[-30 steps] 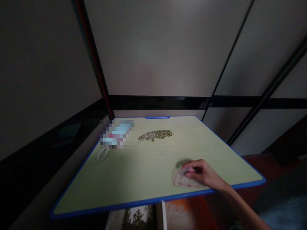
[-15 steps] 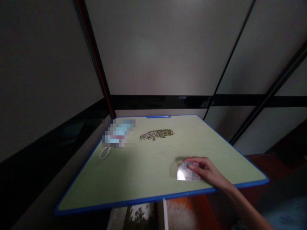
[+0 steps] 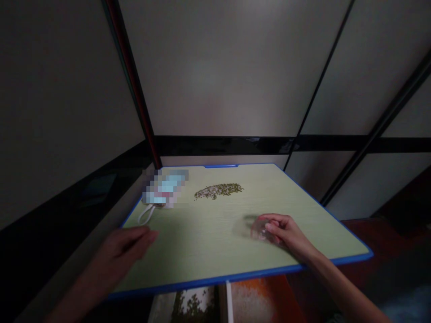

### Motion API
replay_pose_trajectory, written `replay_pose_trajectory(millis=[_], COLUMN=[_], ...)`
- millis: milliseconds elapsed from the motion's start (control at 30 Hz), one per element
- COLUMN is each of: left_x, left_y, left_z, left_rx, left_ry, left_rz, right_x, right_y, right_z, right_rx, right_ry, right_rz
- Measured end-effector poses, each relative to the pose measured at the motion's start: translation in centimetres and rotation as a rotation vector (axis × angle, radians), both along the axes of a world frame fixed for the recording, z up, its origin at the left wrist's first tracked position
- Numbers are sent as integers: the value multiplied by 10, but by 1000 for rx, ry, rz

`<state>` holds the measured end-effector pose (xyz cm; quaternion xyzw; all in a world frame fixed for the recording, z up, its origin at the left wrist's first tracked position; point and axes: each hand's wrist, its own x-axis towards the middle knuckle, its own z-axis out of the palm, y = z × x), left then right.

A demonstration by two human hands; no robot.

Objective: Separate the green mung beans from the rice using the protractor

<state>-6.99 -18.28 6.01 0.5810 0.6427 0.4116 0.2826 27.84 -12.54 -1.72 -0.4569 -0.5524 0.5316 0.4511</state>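
A pale green table (image 3: 202, 251) with a blue edge fills the middle of the view. My right hand (image 3: 286, 231) rests on it near the front right, fingers curled over a small shiny rounded scraper (image 3: 258, 229) that is blurred by motion. My left hand (image 3: 126, 246) reaches over the table's left edge, palm down, fingers stretched out together and holding nothing. A small heap of green beans mixed with pale grains (image 3: 218, 190) lies toward the back of the table, apart from both hands.
A light blue face mask (image 3: 163, 190) with a white ear loop lies at the back left corner. Below the front edge stand containers of beans (image 3: 191, 305) and white grains (image 3: 249, 303). Grey wall panels with black strips rise behind.
My left hand has come into view over the table's left edge. My right hand has slid the scraper away from the front edge, toward the heap.
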Motion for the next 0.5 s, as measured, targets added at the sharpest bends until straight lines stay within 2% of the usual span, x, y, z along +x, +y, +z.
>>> replay_pose_trajectory(millis=[67, 167, 267, 333, 400, 500], left_x=[19, 45, 59, 61, 61, 60], left_y=[28, 66, 96, 111, 122, 132], left_z=[7, -5, -32, -49, -59, -62], left_rx=[-3, 38, 61, 79, 101, 116], left_ry=[73, 85, 47, 28, 5, -27], left_rz=[-148, -234, -207, -176, -139, -99], right_x=[-1, -2, -3, -2, -1, 3], right_y=[6, 23, 47, 66, 86, 115], right_z=[6, 18, 27, 27, 22, 10], right_rx=[-18, 14, 77, 139, 154, 166], right_ry=[37, 42, -32, -75, -84, -100], right_rz=[-20, -30, -51, -148, -206, -294])
